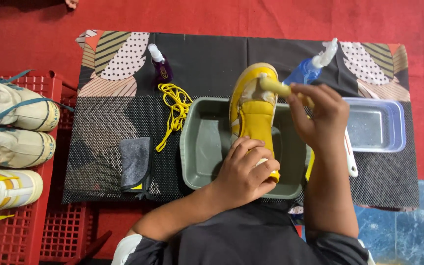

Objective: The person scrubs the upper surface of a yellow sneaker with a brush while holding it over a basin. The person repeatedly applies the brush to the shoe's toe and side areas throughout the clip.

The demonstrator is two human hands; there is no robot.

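A yellow sneaker (pixel 254 105) lies lengthwise over a grey plastic basin (pixel 203 147), toe pointing away from me. My left hand (pixel 244 172) grips the shoe around its heel and opening. My right hand (pixel 320 115) holds a yellow-handled brush (pixel 274 86) whose head rests on the foamy toe of the shoe.
Yellow laces (pixel 175 110) lie left of the basin, beside a small purple spray bottle (pixel 160 66) and a folded grey cloth (pixel 136 162). A blue spray bottle (pixel 310 66) and a clear tub of water (pixel 374 122) sit at right. A red crate (pixel 50 216) holds more shoes (pixel 13 127).
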